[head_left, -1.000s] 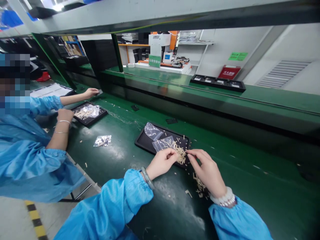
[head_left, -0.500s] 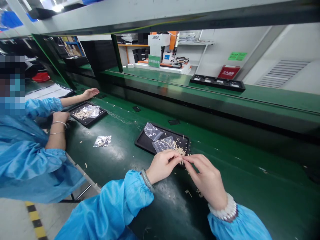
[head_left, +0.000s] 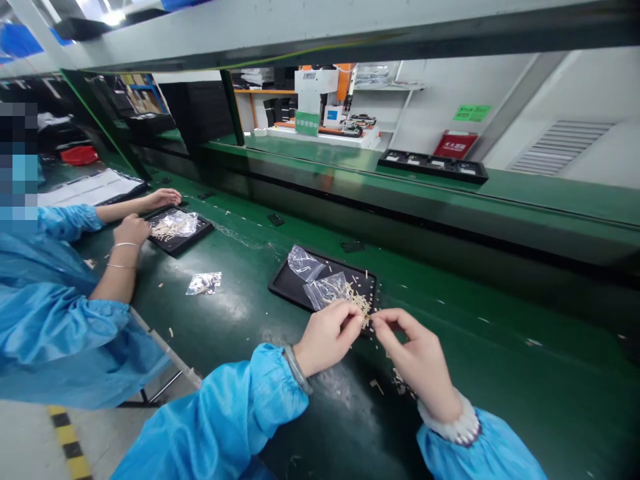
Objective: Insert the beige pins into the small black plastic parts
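Observation:
My left hand [head_left: 331,335] is pinched closed over the near right edge of a black tray [head_left: 290,283]; what it holds is too small to name. Just to its right, my right hand [head_left: 419,360] has thumb and forefinger pressed together, also on something I cannot make out. The fingertips of the two hands are a little apart. In the tray lie small pale strips [head_left: 358,297] in a pile and two clear plastic bags [head_left: 327,289]. More small pale pieces [head_left: 400,383] are scattered on the green bench beside my right hand.
At the left a co-worker's hands [head_left: 133,230] are by another black tray [head_left: 187,243] with strips and a bag. A small clear bag [head_left: 204,283] lies between the trays. Dark flat pieces [head_left: 353,247] rest farther back, below a raised ledge with a black compartment tray [head_left: 433,167].
My fingertips have drawn slightly apart. Dark flat pieces on the bench have shifted slightly to the right. The co-worker's far hand has moved back to the left, toward the near one.

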The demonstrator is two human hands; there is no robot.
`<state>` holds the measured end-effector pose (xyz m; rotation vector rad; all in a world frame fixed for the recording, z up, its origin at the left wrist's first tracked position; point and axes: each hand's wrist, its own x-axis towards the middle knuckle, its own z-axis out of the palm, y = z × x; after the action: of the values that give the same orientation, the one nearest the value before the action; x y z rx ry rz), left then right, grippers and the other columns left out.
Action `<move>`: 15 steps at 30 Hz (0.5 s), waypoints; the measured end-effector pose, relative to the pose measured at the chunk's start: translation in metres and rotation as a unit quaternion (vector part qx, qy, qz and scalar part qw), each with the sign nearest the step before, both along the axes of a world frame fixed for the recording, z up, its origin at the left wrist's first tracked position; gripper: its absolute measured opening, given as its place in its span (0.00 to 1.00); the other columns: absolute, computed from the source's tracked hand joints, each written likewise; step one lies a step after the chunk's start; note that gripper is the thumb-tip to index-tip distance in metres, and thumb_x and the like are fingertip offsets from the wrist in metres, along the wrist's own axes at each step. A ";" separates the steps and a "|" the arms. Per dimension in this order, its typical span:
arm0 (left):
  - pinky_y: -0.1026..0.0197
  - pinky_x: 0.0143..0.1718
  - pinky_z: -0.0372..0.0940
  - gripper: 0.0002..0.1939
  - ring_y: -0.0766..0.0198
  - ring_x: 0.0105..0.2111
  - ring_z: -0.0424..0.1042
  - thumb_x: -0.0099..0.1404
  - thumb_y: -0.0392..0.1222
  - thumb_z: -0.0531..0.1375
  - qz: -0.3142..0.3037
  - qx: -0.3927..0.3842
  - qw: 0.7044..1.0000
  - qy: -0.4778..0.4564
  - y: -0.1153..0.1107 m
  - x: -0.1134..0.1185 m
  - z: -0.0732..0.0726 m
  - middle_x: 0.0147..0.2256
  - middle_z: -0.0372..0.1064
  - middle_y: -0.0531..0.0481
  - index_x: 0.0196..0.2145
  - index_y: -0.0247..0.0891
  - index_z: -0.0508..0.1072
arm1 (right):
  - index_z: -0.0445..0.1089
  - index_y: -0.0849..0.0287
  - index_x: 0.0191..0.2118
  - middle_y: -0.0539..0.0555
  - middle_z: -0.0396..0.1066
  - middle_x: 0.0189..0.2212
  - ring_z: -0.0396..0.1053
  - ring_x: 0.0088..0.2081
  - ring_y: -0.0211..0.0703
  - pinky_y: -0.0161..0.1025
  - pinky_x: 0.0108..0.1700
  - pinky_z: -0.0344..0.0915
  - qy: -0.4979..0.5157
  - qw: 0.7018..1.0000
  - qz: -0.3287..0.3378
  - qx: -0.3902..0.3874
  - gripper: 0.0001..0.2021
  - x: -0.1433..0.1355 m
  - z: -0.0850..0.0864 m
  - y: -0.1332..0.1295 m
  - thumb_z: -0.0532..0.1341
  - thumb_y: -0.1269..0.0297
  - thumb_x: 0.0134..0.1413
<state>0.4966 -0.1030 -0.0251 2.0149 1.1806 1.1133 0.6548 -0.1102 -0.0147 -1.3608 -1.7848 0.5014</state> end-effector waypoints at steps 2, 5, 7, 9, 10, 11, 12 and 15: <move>0.66 0.32 0.58 0.08 0.68 0.29 0.61 0.66 0.39 0.49 0.010 -0.038 0.998 -0.042 0.003 -0.001 -0.001 0.28 0.61 0.54 0.30 0.37 0.64 | 0.68 0.57 0.31 0.50 0.71 0.24 0.69 0.27 0.40 0.34 0.30 0.65 0.012 0.999 -0.041 -0.027 0.09 0.006 -0.003 0.006 0.55 0.58 0.55; 0.67 0.30 0.56 0.09 0.69 0.27 0.59 0.66 0.40 0.49 0.009 -0.077 0.993 -0.086 0.008 -0.003 -0.004 0.26 0.59 0.55 0.29 0.37 0.63 | 0.68 0.57 0.29 0.51 0.71 0.24 0.68 0.26 0.43 0.38 0.30 0.64 -0.020 0.997 -0.071 -0.029 0.10 0.013 -0.012 0.015 0.56 0.56 0.53; 0.67 0.29 0.55 0.09 0.69 0.27 0.58 0.66 0.40 0.49 0.006 -0.090 0.991 -0.097 0.010 -0.003 -0.006 0.26 0.57 0.55 0.29 0.37 0.63 | 0.70 0.56 0.30 0.53 0.72 0.27 0.69 0.29 0.46 0.42 0.34 0.64 -0.040 0.997 -0.057 -0.030 0.09 0.014 -0.018 0.019 0.57 0.59 0.51; 0.67 0.29 0.55 0.09 0.69 0.27 0.57 0.66 0.41 0.49 0.006 -0.094 0.991 -0.094 0.011 -0.003 -0.009 0.26 0.57 0.55 0.30 0.37 0.63 | 0.72 0.56 0.32 0.54 0.73 0.31 0.69 0.35 0.49 0.46 0.41 0.63 -0.047 0.998 -0.024 -0.027 0.08 0.014 -0.024 0.022 0.56 0.62 0.51; 0.67 0.30 0.56 0.09 0.69 0.27 0.58 0.66 0.41 0.49 0.006 -0.094 0.992 -0.088 0.012 -0.003 -0.011 0.26 0.57 0.55 0.30 0.37 0.63 | 0.72 0.55 0.33 0.54 0.74 0.34 0.69 0.39 0.50 0.47 0.44 0.62 -0.045 0.999 -0.005 -0.024 0.09 0.014 -0.026 0.023 0.55 0.64 0.51; 0.67 0.31 0.56 0.09 0.69 0.28 0.58 0.66 0.41 0.49 0.006 -0.092 0.993 -0.079 0.012 -0.002 -0.012 0.27 0.58 0.55 0.30 0.37 0.63 | 0.73 0.55 0.35 0.54 0.74 0.36 0.68 0.41 0.50 0.48 0.47 0.61 -0.040 0.999 0.011 -0.022 0.10 0.013 -0.027 0.024 0.54 0.65 0.51; 0.66 0.32 0.57 0.09 0.69 0.29 0.59 0.66 0.40 0.49 0.004 -0.089 0.994 -0.067 0.012 -0.001 -0.013 0.27 0.58 0.55 0.30 0.37 0.63 | 0.73 0.55 0.36 0.55 0.74 0.37 0.67 0.43 0.50 0.49 0.49 0.59 -0.033 0.999 0.023 -0.020 0.10 0.013 -0.027 0.024 0.54 0.65 0.52; 0.65 0.35 0.58 0.07 0.68 0.31 0.61 0.66 0.39 0.49 -0.009 -0.075 0.997 -0.030 0.011 0.000 -0.015 0.29 0.60 0.54 0.31 0.38 0.64 | 0.72 0.57 0.39 0.57 0.72 0.41 0.65 0.46 0.51 0.52 0.52 0.57 -0.001 0.999 0.036 -0.030 0.11 0.012 -0.024 0.023 0.57 0.60 0.52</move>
<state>0.4962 -0.0917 -0.0406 1.8637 1.1768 1.0370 0.6663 -0.0869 -0.0384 -1.3415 -1.8389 0.5984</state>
